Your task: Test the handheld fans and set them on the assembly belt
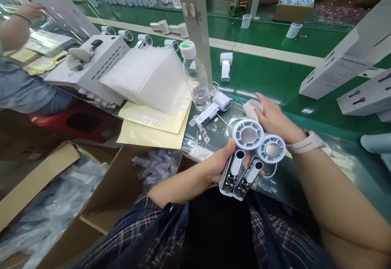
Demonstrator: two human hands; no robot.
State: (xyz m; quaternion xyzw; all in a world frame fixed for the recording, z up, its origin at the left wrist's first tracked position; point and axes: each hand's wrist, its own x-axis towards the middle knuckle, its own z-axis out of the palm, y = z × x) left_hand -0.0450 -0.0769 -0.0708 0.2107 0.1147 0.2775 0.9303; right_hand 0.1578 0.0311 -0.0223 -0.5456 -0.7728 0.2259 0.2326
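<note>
My left hand [220, 164] grips two white handheld fan units [247, 155] side by side, round metal-centred heads up, open circuit-board ends pointing toward me. My right hand [271, 116], with a pale wristband, reaches past the fan heads and closes on a small white cloth or pad [252, 108]. Just left of it, a third white fan unit [214, 109] lies on the green bench by a clear water bottle [195, 79].
A stack of clear bubble bags [146, 77] and yellow sticker sheets [152, 122] lie left. Cardboard boxes [55, 187] with bagged parts stand below. White cartons [345, 61] sit right. More fans [225, 65] ride the conveyor. Another person's arm [18, 28] works far left.
</note>
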